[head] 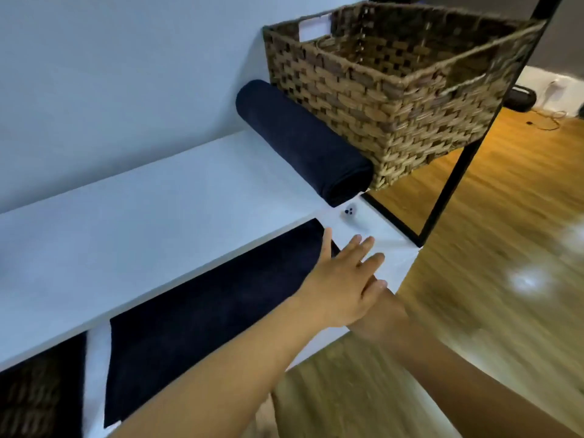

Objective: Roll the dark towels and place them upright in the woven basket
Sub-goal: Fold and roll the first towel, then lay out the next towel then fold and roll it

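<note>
**Now the flat towel: one roll waits beside the basket**

So far, one dark navy towel, rolled into a cylinder [300,140], lies on its side at centre frame on the white upper ledge [126,222]. It touches the front wall of the brown woven rectangular basket [379,99] at upper right, probably parked there for an easy lift in. No towel shows inside the basket, so the upright placing looks not yet done.

Below it, a second dark navy towel, spread flat [205,327], runs from lower left towards centre on the lower white surface. The left hand [343,279] reaches over its far end, fingers straight and spread, thumb at the towel's corner. That end seems the likely place to start a roll. The right hand [379,314] sits beneath the left and is mostly hidden; I cannot tell how its fingers lie.

A small white object with three dark dots [349,213] rests just past the towel's corner.
</note>
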The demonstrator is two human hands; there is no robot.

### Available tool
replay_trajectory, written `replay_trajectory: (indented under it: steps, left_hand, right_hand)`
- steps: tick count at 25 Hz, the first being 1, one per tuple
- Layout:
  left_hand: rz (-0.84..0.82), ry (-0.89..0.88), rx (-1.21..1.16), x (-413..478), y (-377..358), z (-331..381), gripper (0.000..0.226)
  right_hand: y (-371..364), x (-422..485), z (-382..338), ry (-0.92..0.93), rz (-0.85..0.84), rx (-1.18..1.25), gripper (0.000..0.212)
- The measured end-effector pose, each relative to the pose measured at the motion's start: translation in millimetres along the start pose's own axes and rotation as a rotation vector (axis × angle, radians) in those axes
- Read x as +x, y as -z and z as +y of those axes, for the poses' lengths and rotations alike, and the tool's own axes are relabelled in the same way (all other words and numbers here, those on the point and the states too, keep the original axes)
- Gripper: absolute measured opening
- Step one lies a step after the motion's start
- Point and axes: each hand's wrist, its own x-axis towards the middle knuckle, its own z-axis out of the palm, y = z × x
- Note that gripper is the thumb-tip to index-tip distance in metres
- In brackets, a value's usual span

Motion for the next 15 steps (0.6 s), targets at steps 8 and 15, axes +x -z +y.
replay_trajectory:
  steps: [8,15]
  left_hand:
    - [-0.135,0.884,-0.771,-182,-142,-30,0.022]
    - [0.337,1.674,-1.47,-256,-188,-62,0.013]
  right_hand:
    - [-114,-6,25,-0.034,-0.272,0.009,0.072]
    - [-153,30,15,-0.169,-0.309,0.291,0.048]
